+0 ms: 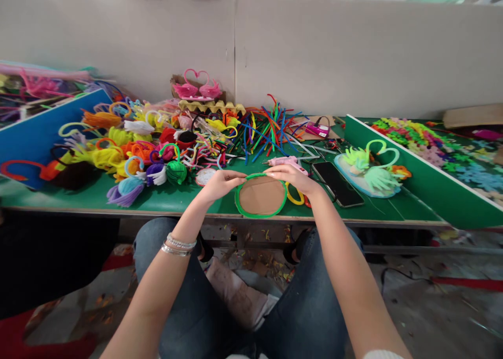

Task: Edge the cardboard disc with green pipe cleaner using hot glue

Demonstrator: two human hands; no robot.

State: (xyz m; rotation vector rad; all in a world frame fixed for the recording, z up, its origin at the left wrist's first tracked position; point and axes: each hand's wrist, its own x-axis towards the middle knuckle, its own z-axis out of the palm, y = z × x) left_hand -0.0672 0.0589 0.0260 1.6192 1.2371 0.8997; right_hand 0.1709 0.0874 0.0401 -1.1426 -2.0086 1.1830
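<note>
An oval piece of brown cardboard with a green pipe-cleaner edging is at the front edge of the green table. My left hand pinches its far rim at the upper left. My right hand has its fingers pressed on the far rim at the upper right. Behind my right hand lies a pink glue gun, partly covered. Yellow scissor-like handles show beside the cardboard, under my right wrist.
Several pipe-cleaner swans are heaped on the left by a blue divider. Loose pipe cleaners lie at the back. A phone and a pale green swan pair stand right, before a green divider.
</note>
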